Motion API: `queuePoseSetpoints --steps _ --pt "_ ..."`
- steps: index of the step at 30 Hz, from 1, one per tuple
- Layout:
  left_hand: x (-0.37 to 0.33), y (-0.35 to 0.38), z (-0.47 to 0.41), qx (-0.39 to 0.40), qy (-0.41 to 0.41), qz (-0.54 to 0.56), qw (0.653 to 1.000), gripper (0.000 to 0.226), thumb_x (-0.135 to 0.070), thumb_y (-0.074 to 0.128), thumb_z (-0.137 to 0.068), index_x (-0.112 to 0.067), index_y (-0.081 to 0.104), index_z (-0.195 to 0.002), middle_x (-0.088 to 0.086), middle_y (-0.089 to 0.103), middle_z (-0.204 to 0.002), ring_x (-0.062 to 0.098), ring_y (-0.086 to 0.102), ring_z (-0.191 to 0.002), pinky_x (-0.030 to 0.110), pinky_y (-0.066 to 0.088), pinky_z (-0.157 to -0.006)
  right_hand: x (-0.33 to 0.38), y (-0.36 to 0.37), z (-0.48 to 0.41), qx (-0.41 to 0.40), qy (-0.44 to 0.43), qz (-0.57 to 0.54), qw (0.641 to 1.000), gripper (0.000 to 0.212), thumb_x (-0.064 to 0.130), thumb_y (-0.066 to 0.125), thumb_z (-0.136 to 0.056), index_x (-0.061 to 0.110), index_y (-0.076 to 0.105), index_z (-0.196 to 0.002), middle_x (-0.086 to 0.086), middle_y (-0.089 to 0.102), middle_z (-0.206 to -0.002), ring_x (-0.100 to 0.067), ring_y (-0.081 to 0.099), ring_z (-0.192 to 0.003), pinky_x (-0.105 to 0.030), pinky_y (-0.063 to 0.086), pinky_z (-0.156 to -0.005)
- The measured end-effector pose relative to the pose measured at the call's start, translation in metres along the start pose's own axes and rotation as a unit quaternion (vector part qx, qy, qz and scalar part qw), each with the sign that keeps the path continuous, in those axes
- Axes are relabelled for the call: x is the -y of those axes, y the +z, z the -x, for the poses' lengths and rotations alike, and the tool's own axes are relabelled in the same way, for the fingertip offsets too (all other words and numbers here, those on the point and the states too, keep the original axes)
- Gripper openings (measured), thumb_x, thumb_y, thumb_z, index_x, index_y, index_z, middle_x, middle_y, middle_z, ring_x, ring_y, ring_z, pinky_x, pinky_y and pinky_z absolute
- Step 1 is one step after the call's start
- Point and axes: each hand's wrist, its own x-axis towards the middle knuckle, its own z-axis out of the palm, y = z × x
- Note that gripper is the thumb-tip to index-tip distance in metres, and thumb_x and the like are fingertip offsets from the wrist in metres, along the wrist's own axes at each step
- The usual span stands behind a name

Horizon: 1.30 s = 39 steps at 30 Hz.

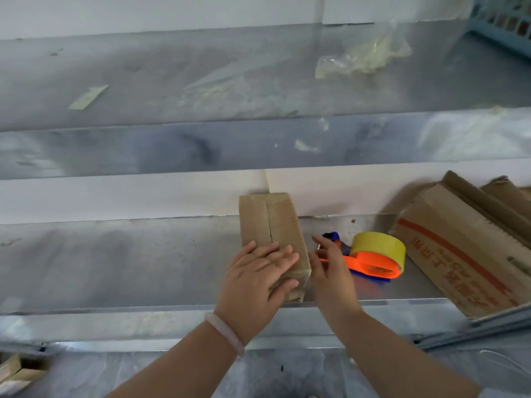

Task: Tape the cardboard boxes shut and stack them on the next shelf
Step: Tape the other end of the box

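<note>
A small narrow cardboard box (270, 222) lies on the metal shelf (129, 259), its two top flaps meeting in a seam. My left hand (258, 280) rests flat on the box's near end, fingers spread, thumb over the front corner. My right hand (330, 268) hovers just right of the box with fingers apart, holding nothing. Behind it lies an orange tape dispenser (373, 262) with a yellow tape roll (379, 245) and a blue blade end.
A larger cardboard box (465, 248) with red print stands at the right, more cardboard behind it. The upper shelf (201, 81) carries a crumpled plastic bag (362, 56), a tape scrap (87, 97) and a blue basket (505, 27). Another box (17, 374) sits bottom left.
</note>
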Motion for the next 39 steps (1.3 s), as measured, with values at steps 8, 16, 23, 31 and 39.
queuePoseSetpoints --steps 8,16,23,31,39 --pt "0.025 -0.008 0.000 0.003 0.046 0.063 0.997 0.027 -0.032 0.074 -0.076 -0.018 0.077 -0.099 -0.004 0.072 -0.111 0.002 0.060 -0.110 0.024 0.033 -0.107 0.004 -0.025 0.003 0.054 -0.357 0.177 0.916 0.029 0.026 0.076 -0.080 0.018 0.074 -0.108 -0.004 0.058 -0.125 -0.024 0.063 -0.101 -0.041 0.054 -0.085" --pt "0.060 -0.016 0.004 0.011 0.148 0.063 0.987 0.040 -0.036 0.060 -0.088 -0.008 0.070 -0.115 0.002 0.066 -0.124 0.019 0.051 -0.128 0.044 0.042 -0.106 0.011 -0.038 -0.003 0.104 -0.346 0.180 0.915 0.028 0.039 0.069 -0.085 0.031 0.073 -0.111 0.005 0.057 -0.127 -0.013 0.056 -0.110 -0.021 0.045 -0.093" --pt "0.069 -0.019 0.010 0.085 0.165 0.050 0.981 0.043 -0.024 0.047 -0.098 -0.007 0.051 -0.137 0.001 0.047 -0.145 0.020 0.028 -0.144 0.036 0.028 -0.117 0.009 -0.036 0.000 0.116 -0.336 0.155 0.922 0.031 0.018 0.069 -0.085 0.018 0.071 -0.115 -0.004 0.054 -0.128 -0.015 0.060 -0.109 -0.022 0.049 -0.094" --pt "0.028 -0.006 0.030 -0.019 -0.105 0.268 0.957 0.071 -0.049 0.044 -0.096 -0.025 0.009 -0.153 -0.009 0.015 -0.161 0.004 0.011 -0.147 0.022 0.015 -0.118 0.016 -0.005 0.036 0.036 -0.152 -0.023 0.988 0.039 0.024 0.060 -0.093 0.038 0.055 -0.129 0.019 0.058 -0.130 -0.001 0.052 -0.123 -0.016 0.045 -0.096" --pt "0.005 0.023 0.003 -0.080 -0.348 0.405 0.842 0.062 -0.022 0.054 -0.096 -0.031 0.025 -0.150 -0.009 0.063 -0.125 0.005 0.061 -0.110 0.037 0.048 -0.099 0.028 0.041 0.031 -0.023 0.022 -0.083 0.996 0.036 0.030 0.057 -0.094 0.041 0.053 -0.128 0.034 0.065 -0.102 0.012 0.062 -0.095 -0.007 0.049 -0.072"
